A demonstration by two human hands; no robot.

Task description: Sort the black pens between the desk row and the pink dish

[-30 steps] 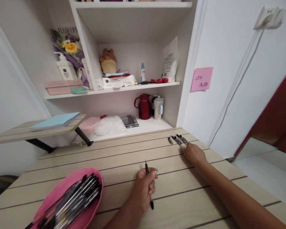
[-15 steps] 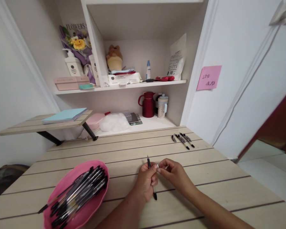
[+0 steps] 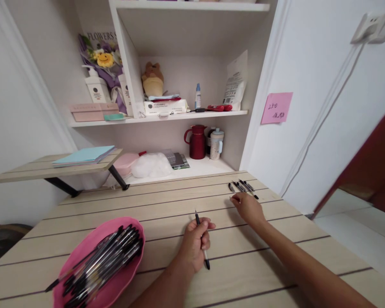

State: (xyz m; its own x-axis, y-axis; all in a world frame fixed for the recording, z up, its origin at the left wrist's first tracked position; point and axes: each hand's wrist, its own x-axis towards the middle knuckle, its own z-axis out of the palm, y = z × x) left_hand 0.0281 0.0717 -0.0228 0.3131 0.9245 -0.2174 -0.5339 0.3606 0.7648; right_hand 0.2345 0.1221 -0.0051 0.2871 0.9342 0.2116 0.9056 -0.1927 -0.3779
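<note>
My left hand [image 3: 195,246] is closed round a black pen [image 3: 201,241] just above the wooden table [image 3: 167,205]. The pen's tip points away from me. My right hand [image 3: 247,208] reaches to the far right of the table. Its fingertips are pinched together beside a short row of small black pen parts [image 3: 243,187]. What the fingers pinch is too small to name. A pink oval tray [image 3: 122,280] with several black pens [image 3: 99,267] in it lies at the table's near left.
A white shelf unit behind the table holds a red jug [image 3: 196,142], a cup [image 3: 215,144], a white bag [image 3: 151,164] and bottles. A raised wooden stand [image 3: 48,170] with blue paper stands at the left. A pink note [image 3: 276,108] is stuck on the right wall.
My right hand left the pen in my left hand and went back out to the row of black parts at the far right. The left hand kept hold of its pen.
</note>
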